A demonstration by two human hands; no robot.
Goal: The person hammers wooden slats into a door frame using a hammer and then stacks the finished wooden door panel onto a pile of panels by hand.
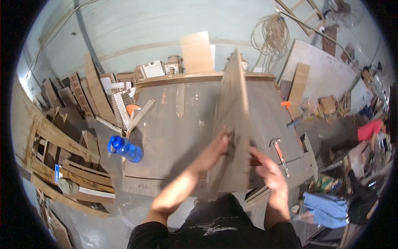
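A large flat wooden panel (233, 112) stands on edge over the workbench, slightly blurred, its narrow side turned toward me. My left hand (212, 152) presses on the panel's left face near its lower part, fingers partly curled against it. On the opposite side, my right hand (267, 169) holds the panel with its fingers at the right face; the fingertips are partly hidden and smeared. Beneath lies the grey-brown workbench top (166, 124). A claw hammer (280, 155) with a red and dark handle rests on the bench right of my right hand.
A blue water bottle (126, 149) is at the bench's left edge, near a wooden strip (141, 115). Orange clamp-like pieces (132, 108) show at both sides. Wood offcuts lean along the left wall. At right, another person (370, 130) and a blue checked cloth (325, 209) appear.
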